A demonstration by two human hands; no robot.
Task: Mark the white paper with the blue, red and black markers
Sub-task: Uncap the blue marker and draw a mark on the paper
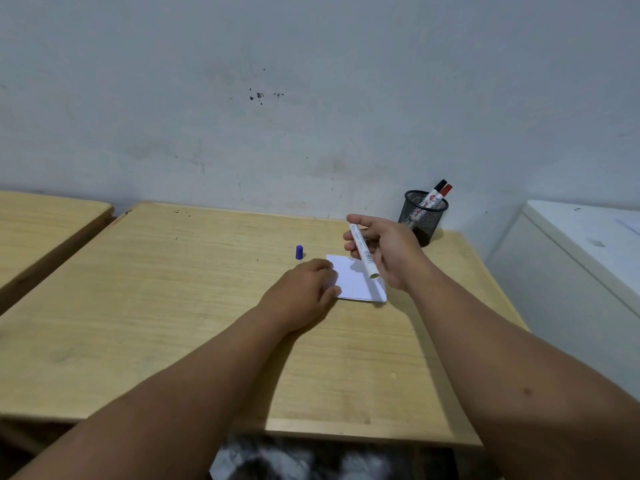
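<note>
Fingers of the right hand (pixel 384 251) pinch an uncapped marker (pixel 362 251) above the white paper (pixel 360 282); left hand (pixel 304 289) lies flat pinning its edge; blue cap (pixel 299 252) stands nearby; steady paper and turning the tip down should give clean marks

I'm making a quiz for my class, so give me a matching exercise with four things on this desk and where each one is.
Things:
1. small blue marker cap
2. white-barrelled marker
3. red and black capped markers
4. square white paper

Places:
A. in the black mesh cup
B. under the left hand
C. upright on the wooden desk
D. in the right hand

Pairs: 1-C, 2-D, 3-A, 4-B
</note>
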